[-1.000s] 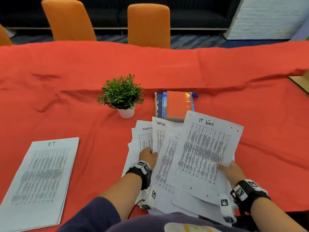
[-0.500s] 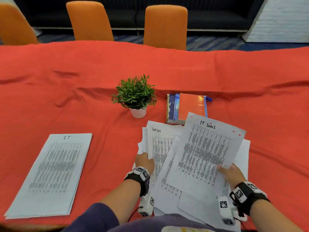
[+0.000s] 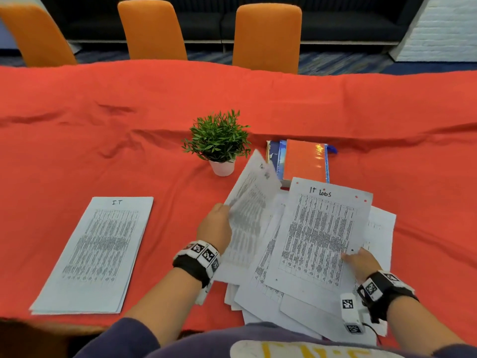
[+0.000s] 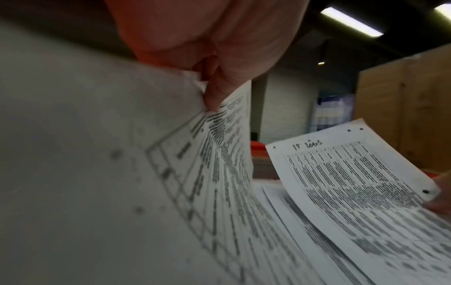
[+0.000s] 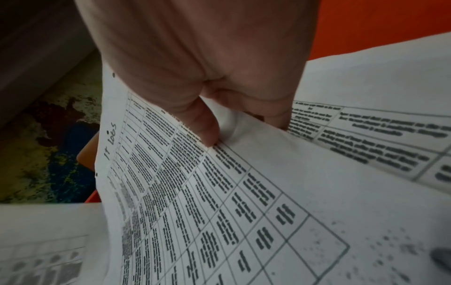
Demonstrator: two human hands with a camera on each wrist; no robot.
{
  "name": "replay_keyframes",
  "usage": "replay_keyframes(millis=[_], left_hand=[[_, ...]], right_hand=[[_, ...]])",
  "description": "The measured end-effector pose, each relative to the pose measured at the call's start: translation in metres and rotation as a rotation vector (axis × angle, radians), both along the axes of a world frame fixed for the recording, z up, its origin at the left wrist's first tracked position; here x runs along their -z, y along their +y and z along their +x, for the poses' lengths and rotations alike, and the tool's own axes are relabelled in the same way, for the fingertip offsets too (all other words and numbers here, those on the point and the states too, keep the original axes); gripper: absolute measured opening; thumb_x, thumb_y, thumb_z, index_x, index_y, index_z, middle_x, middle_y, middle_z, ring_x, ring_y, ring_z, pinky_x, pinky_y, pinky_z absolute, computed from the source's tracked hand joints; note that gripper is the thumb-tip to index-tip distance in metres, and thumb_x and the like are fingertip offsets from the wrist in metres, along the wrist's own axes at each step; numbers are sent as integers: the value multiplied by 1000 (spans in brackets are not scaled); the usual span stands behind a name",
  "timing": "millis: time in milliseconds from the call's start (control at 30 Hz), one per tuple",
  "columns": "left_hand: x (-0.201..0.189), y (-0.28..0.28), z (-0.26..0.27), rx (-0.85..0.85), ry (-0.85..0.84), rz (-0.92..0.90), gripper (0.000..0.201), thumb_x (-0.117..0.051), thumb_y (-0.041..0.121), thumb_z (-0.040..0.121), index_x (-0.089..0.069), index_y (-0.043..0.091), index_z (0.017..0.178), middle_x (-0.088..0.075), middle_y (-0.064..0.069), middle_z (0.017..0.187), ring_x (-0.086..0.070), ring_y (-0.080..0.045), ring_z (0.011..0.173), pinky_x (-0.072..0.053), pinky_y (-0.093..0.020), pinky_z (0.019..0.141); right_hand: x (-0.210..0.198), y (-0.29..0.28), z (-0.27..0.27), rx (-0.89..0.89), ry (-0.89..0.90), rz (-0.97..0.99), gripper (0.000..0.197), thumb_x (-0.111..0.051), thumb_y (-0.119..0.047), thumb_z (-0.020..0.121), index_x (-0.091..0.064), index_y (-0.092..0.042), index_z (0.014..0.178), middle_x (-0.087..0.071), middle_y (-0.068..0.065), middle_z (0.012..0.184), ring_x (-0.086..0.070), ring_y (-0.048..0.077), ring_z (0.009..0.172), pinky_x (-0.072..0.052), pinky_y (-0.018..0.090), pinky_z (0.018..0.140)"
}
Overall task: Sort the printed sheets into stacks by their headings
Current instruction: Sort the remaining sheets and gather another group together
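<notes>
A loose pile of printed sheets (image 3: 260, 293) lies on the red tablecloth in front of me. My left hand (image 3: 215, 227) pinches one sheet (image 3: 247, 215) by its left edge and holds it lifted and tilted; its heading is blurred. The left wrist view shows thumb and fingers (image 4: 217, 96) clamped on that sheet (image 4: 97, 173). My right hand (image 3: 357, 262) pinches the lower right corner of a sheet headed "IT logs" (image 3: 320, 228), raised over the pile; the thumb (image 5: 195, 123) lies on top of this sheet (image 5: 183, 192). A neat stack headed "I.T" (image 3: 95, 251) lies at the left.
A small potted plant (image 3: 219, 140) stands just beyond the pile. Right of it lies a stack of books (image 3: 302, 161) with an orange cover on top. Orange chairs (image 3: 265, 34) line the far side of the table (image 3: 103, 125). The near table edge runs close to my body.
My left hand has lifted a sheet off the left side of the pile and swung it up and leftward. The right hand still holds the "IT logs" sheet in about the same place.
</notes>
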State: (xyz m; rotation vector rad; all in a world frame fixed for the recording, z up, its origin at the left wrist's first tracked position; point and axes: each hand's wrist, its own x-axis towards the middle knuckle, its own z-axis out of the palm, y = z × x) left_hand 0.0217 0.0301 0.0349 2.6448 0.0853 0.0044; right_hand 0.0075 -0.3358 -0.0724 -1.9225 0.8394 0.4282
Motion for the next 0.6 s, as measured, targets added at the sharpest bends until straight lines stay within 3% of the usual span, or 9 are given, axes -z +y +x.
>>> replay_keyframes(millis=[100,200,267,300,367,433,533,600], left_hand=[[-35,8,-6,63,-179,29,43,-44,-7,81,-58,14,115,-58,-7,105,-61,-34,85,-49,-41,64],[-71,14,-10,43,-339,-72,38,-45,-6,80,-54,15,111,-60,-8,95,-61,-37,83,-49,-44,64],[-84,18,-9,8,-362,-247,39,-44,-4,84,-48,19,115,-59,-2,78,-60,-35,72,-45,-38,57],[-86,20,-7,0,-348,-341,42,-44,-2,86,-44,22,120,-57,0,74,-58,-33,64,-41,-34,53],[-86,19,-5,-6,-312,-525,53,-44,-2,89,-34,29,131,-62,0,80,-56,-16,53,-38,-26,49],[-77,11,-3,-57,-215,-676,57,-45,-3,91,-28,29,135,-66,1,91,-58,-5,56,-43,-21,49],[-51,-2,-1,-191,16,-776,36,-49,2,92,-42,21,122,-67,-4,100,-62,-16,75,-46,-22,56],[-28,-8,-1,-221,155,-755,20,-49,6,94,-48,14,112,-63,-3,97,-58,-17,75,-43,-23,58]], right_hand=[[-13,3,4,-51,-65,-65,42,-58,-7,90,-49,2,130,-59,16,125,-55,37,115,-43,44,100],[-32,6,6,-31,-127,-95,39,-50,0,90,-52,-5,128,-60,16,121,-56,35,107,-44,44,97],[-44,10,9,7,-175,-64,41,-48,1,90,-50,-7,130,-59,14,119,-55,33,105,-44,43,95],[-50,13,11,15,-199,-16,43,-48,1,90,-50,-9,131,-59,13,120,-55,33,106,-44,43,96],[-61,25,12,44,-236,92,47,-47,1,88,-49,-13,133,-60,12,123,-57,33,107,-46,44,96],[-70,40,13,43,-264,181,48,-44,2,88,-50,-16,132,-63,11,118,-60,31,102,-49,38,85],[-81,65,7,-81,-257,211,41,-43,1,91,-53,-13,129,-66,2,107,-64,14,87,-49,22,66],[-89,79,1,-110,-218,283,38,-43,2,94,-52,-5,131,-66,1,110,-67,8,87,-49,14,67]])
